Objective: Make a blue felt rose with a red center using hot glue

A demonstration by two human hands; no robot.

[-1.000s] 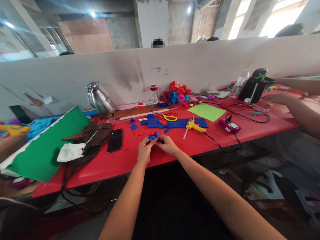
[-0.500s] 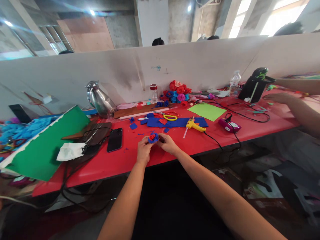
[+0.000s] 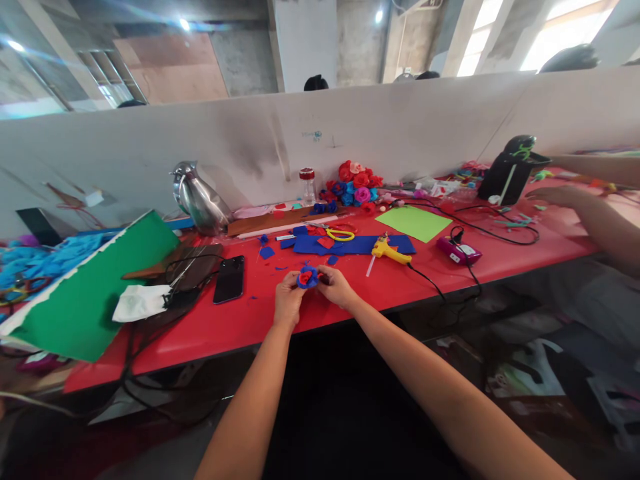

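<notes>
Between my two hands is a paper flower point(image 3: 307, 277) with blue outer petals and a red centre, held just above the table's front edge. My left hand point(image 3: 287, 297) grips it from the left, fingers closed. From the right, my right hand point(image 3: 336, 288) pinches at its petals with closed fingertips. Beyond my hands lie a strip of blue paper point(image 3: 355, 245), yellow-handled scissors point(image 3: 341, 233) and blue paper pieces point(image 3: 267, 253). A yellow glue gun point(image 3: 393, 251) rests to the right, its cord running off the edge.
The red table point(image 3: 185, 340) holds a phone point(image 3: 229, 280), a steel jug point(image 3: 197, 200), a green board point(image 3: 95, 293), a bunch of paper flowers point(image 3: 357, 183), a light green sheet point(image 3: 414, 223) and a purple power block point(image 3: 459, 251). Another person's arm point(image 3: 575, 197) reaches in at right.
The flower has tilted slightly in my fingers, showing more blue petals. The clear bottle that stood left of the black container is gone from that spot. My arms have barely moved.
</notes>
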